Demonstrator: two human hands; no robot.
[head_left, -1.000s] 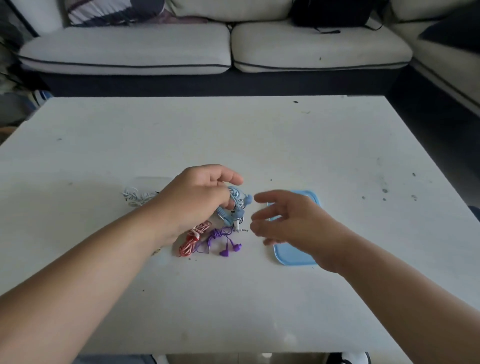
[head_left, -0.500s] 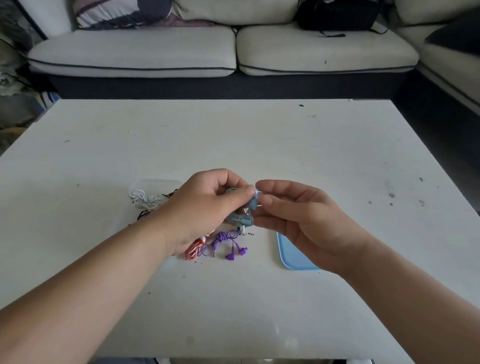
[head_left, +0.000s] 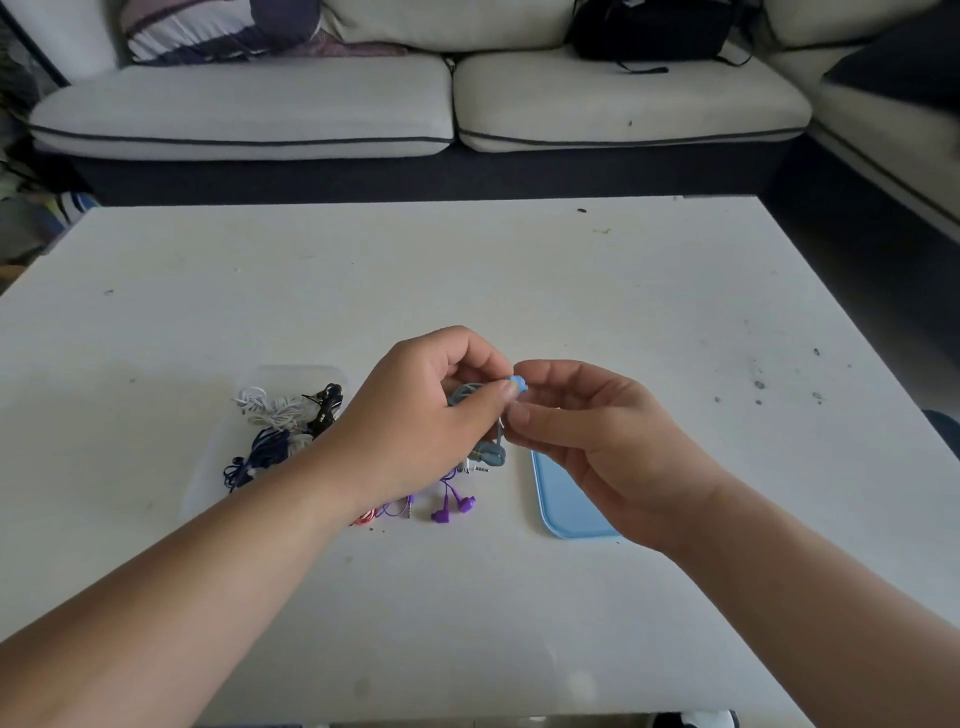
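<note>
Head view: above the worktop (head_left: 623, 312), nearer its front edge, a blue earphone bundle (head_left: 485, 451) is gripped by the left hand (head_left: 426, 415); its earbud (head_left: 518, 384) is pinched by the right hand (head_left: 602, 441), above a blue lid (head_left: 563, 499).

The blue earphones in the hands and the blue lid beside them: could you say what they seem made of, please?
Blue earphones: probably rubbery plastic-sheathed cable, matt; it bends into soft loops. Blue lid: likely hard plastic, smooth, slightly glossy; flat with an even rounded rim.
</note>
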